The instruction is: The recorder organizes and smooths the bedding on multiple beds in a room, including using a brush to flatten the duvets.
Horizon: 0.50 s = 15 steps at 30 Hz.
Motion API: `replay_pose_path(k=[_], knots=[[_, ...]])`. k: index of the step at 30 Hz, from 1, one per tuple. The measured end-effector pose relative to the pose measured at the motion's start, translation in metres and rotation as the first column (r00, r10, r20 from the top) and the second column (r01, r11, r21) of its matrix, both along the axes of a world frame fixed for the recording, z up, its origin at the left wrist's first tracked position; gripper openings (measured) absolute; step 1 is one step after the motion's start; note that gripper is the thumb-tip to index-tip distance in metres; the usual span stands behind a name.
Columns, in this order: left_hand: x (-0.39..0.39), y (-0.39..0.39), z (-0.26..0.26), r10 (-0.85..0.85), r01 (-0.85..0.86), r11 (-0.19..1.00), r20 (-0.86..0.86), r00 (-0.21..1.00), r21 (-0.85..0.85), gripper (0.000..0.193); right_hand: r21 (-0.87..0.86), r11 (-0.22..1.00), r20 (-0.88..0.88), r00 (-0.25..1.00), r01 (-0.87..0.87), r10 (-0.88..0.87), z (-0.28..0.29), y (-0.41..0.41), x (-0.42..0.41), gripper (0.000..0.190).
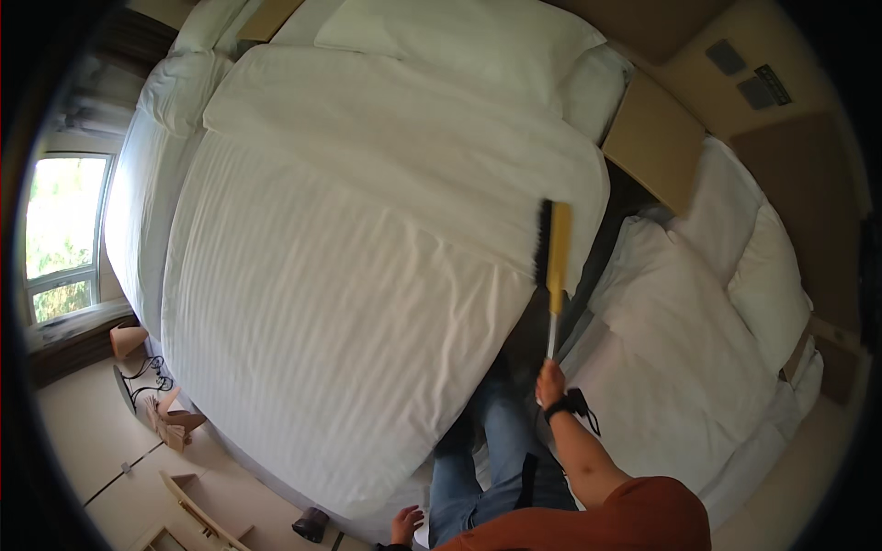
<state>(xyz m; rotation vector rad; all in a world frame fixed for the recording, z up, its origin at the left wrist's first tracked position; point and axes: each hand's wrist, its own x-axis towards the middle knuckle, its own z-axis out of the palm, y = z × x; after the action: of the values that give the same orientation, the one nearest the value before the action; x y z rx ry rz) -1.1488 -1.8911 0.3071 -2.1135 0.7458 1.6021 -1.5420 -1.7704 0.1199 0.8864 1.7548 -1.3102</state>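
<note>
My right hand point(550, 383) is closed around the pale handle of a long bed brush point(561, 258) with a yellow head and black bristles. The brush points away from me, its bristles turned left, over the right edge of a bed with a striped white duvet point(331, 275). Whether the bristles touch the cloth I cannot tell. Close to the bottom edge of the view, my left hand point(406, 523) hangs beside my leg with bent fingers somewhat apart and nothing in it. Wrinkles run across the duvet's near right side, and its upper part is folded back.
White pillows point(462, 41) lie at the bed's head. To the right, past a narrow gap, stands another bed with a rumpled duvet point(661, 358). A bedside table point(654, 141) sits between the beds. A window point(65, 227), a wall lamp point(131, 341) and a dark bin point(311, 525) are leftward.
</note>
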Motion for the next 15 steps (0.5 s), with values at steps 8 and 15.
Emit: replay_pose_path(k=[8,15], knots=[[-0.005,0.002,-0.021,-0.019,0.023,0.997,-0.059,0.998,0.07,0.03,-0.225,0.955,-0.189,0.952,0.195,-0.239,-0.007,0.001,-0.087,0.033],[-0.001,-0.008,-0.011,-0.072,0.075,0.996,-0.069,0.995,0.042,0.031,-0.154,0.972,-0.3,0.929,0.178,-0.218,-0.061,-0.08,-0.127,0.049]])
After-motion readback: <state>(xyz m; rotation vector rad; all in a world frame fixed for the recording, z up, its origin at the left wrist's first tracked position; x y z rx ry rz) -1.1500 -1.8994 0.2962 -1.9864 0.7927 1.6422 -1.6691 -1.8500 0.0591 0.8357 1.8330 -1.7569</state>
